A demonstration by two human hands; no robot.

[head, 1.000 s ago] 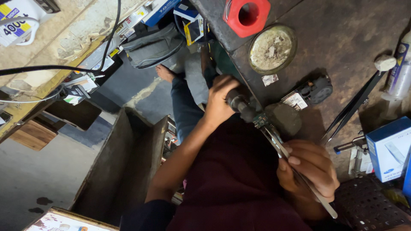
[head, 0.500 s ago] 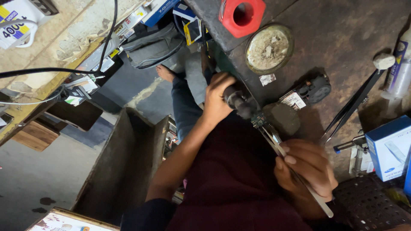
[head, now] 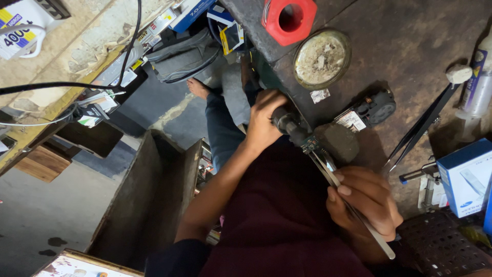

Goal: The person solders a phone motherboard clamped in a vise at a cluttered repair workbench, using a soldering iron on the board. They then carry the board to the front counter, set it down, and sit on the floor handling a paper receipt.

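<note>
Left hand (head: 264, 120) wrapped around a dark cylindrical part (head: 287, 123) at the near edge of the workbench (head: 410, 46); right hand (head: 366, 202) pinching metal tweezers (head: 353, 210), tips apparently touching a small circuit board (head: 310, 145).

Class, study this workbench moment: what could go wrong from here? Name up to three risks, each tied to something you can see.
1. The small green circuit board is pinched by metal tweezers in mid-air over the person's lap, not braced on the bench; it may slip and fall.
2. The left hand holds a black cylindrical tool tight against the board; a jerk could damage it.
3. The right hand works near the crowded bench edge, where long black tweezers could be knocked off.
</note>
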